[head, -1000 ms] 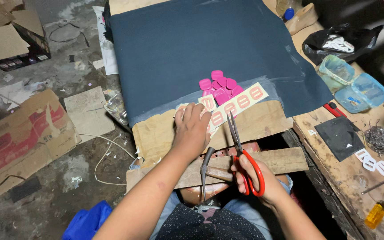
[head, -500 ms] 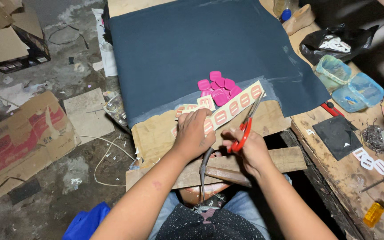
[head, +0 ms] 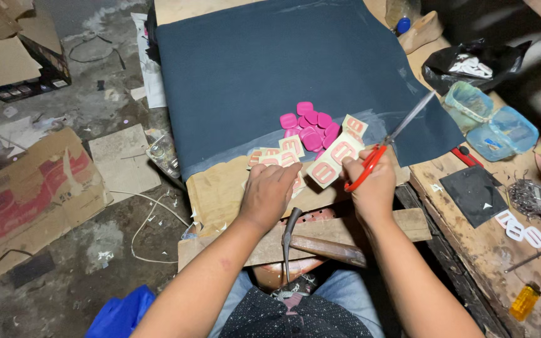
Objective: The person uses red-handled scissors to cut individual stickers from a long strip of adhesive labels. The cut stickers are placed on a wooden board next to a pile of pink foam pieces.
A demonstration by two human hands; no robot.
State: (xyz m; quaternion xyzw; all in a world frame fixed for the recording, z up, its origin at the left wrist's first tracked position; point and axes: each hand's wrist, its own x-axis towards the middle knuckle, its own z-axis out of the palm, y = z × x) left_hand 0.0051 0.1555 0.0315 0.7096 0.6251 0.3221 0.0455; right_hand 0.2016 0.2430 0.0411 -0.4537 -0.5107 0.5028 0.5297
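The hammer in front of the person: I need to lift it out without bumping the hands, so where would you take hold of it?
Probably by the wooden handle, reaching in from the person's right. It lies bare across the plank, while the metal head sits under the left hand.

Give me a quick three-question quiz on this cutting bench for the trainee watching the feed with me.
1. True or false: the right hand holds the red-handled scissors with the blades pointing up and to the right.
2. Which lies on the dark blue sheet just beyond the sticker strip? A) a pile of pink caps B) a yellow bottle C) a coil of white wire
3. Fill in: the left hand rests palm down on the ______ stickers at the near edge of the sheet.

Key: 1 true. 2 A, the pink caps. 3 cut, the cream and red stickers lying loose there.
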